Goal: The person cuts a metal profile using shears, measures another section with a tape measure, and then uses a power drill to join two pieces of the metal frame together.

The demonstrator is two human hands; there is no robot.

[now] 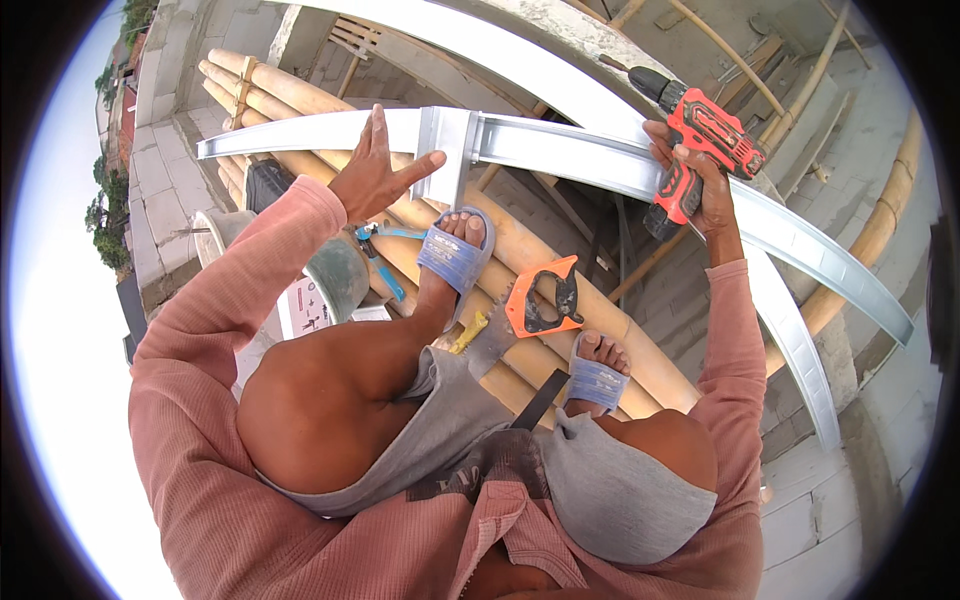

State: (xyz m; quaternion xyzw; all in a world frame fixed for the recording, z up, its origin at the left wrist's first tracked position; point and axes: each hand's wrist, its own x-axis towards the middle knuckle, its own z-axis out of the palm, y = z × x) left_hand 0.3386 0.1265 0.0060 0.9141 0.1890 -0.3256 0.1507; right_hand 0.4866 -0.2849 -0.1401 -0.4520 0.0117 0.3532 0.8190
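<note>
My right hand (714,192) grips a red and black cordless drill (712,132) by its handle, its bit pointing to the upper left. Beneath the drill runs a long silver metal channel (570,148), which looks curved in this view. A short metal piece (445,150) stands crosswise on that channel, left of the middle. My left hand (375,182) is spread with thumb and fingers apart beside this piece; whether its thumb touches the metal, I cannot tell. Between my sandalled feet lies a handsaw (518,302) with an orange and black handle.
Bamboo poles (640,345) lie side by side under my feet, with gaps and a drop beyond them. A second metal strip (480,48) crosses behind. Left of my foot are a blue-handled tool (388,280) and a bucket (338,272). Grey block walls (815,510) stand around.
</note>
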